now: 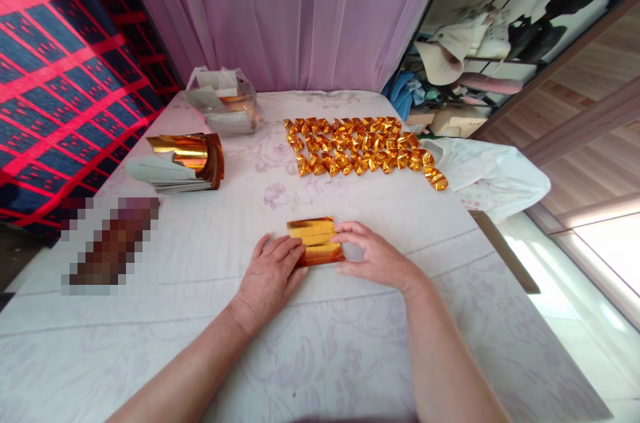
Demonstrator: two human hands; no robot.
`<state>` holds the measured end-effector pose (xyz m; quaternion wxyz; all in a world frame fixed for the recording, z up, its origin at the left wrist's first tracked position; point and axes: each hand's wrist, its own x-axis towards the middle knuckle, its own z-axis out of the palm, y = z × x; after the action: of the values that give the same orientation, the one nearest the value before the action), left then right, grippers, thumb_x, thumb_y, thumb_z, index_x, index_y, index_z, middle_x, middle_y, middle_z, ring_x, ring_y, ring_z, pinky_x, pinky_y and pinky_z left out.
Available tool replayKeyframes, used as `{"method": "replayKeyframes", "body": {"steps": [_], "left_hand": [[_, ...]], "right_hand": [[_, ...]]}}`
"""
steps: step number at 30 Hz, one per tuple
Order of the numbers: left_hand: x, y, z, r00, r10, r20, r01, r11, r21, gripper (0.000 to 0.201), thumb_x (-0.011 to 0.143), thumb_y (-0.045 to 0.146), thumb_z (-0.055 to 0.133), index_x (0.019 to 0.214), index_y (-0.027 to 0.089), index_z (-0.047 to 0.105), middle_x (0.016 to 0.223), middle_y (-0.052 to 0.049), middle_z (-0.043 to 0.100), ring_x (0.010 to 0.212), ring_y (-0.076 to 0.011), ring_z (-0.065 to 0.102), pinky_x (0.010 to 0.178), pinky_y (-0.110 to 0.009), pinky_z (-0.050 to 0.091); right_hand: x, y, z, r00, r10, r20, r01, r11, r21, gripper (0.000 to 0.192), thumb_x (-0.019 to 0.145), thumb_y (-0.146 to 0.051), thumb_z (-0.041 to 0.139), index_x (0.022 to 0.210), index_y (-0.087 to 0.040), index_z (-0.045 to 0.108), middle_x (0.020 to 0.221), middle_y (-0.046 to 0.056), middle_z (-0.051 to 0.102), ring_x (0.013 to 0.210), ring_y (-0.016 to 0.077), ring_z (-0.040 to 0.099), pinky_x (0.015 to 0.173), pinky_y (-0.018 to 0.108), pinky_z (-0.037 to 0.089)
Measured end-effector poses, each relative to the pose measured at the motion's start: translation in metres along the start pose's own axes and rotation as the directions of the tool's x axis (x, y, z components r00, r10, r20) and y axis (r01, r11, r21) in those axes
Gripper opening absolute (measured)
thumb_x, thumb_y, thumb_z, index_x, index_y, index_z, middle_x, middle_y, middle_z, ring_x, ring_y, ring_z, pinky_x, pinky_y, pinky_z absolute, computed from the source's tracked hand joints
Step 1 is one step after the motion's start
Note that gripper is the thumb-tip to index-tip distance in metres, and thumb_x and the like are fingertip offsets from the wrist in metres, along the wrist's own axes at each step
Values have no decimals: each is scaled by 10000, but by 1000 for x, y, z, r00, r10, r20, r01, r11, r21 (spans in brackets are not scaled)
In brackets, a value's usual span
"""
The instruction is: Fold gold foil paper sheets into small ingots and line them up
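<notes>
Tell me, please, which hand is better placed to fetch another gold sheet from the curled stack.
Probably the left hand: the curled stack of gold sheets lies on its side of the table, while the right hand rests on the folded gold paper, farther away.

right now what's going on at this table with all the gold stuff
A person presses a gold foil sheet flat on the white cloth-covered table, left hand on its left edge and right hand on its right. Farther back lie rows of folded gold pieces. A stack of unfolded gold sheets sits to the left, with a clear bag of more sheets behind it.
</notes>
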<state>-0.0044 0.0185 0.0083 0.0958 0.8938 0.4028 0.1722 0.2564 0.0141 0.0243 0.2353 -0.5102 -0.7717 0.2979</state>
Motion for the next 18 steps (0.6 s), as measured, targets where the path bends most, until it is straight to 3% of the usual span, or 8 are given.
{"method": "replayKeyframes", "body": {"steps": [2, 6, 11, 15, 18], "left_hand": [[0, 0, 0, 1000, -3, 3, 3, 1000, -13, 333, 973, 349, 484, 1237, 199, 621, 1265, -94, 655, 1188, -269, 574, 1124, -552, 319], [1, 0, -1, 1000, -8, 4, 8, 999, -31, 320, 985, 353, 467, 1222, 195, 613, 1263, -94, 656, 1183, -262, 578, 1108, -552, 336], [0, -2, 1, 1000, -11, -5, 11, 998, -62, 325, 991, 371, 454, 1237, 202, 583, 1266, -97, 653, 1192, -260, 577, 1110, -553, 334], [-3, -6, 5, 998, -19, -54, 13, 995, -101, 417, 983, 372, 471, 1359, 191, 464, 1257, -122, 648, 1185, -261, 586, 1100, -557, 352], [-5, -8, 7, 996, -3, -95, -10, 990, -139, 565, 979, 343, 481, 1484, 194, 277, 1238, -125, 653, 1157, -254, 601, 1091, -570, 360]], "right_hand": [[1, 0, 2, 1000, 4, -6, -4, 1000, -27, 383, 723, -277, 799, 1093, -251, 702, 1293, 74, 585, 1197, 225, 584, 1057, 387, 459], [6, 2, 8, 997, 1, -78, -7, 997, -78, 135, 849, -262, 678, 966, -234, 739, 1186, 71, 636, 1106, 199, 630, 996, 369, 496], [9, 5, 15, 990, -27, -140, 10, 993, -121, 132, 887, -265, 626, 915, -229, 751, 1127, 66, 662, 1035, 192, 653, 936, 357, 521], [9, 6, 17, 986, -34, -166, 11, 990, -140, 135, 892, -263, 616, 869, -221, 742, 1083, 61, 671, 979, 184, 660, 887, 342, 529], [10, 5, 18, 983, -33, -183, 5, 989, -149, 128, 888, -254, 619, 838, -219, 732, 1059, 58, 673, 958, 185, 660, 864, 338, 528]]}}
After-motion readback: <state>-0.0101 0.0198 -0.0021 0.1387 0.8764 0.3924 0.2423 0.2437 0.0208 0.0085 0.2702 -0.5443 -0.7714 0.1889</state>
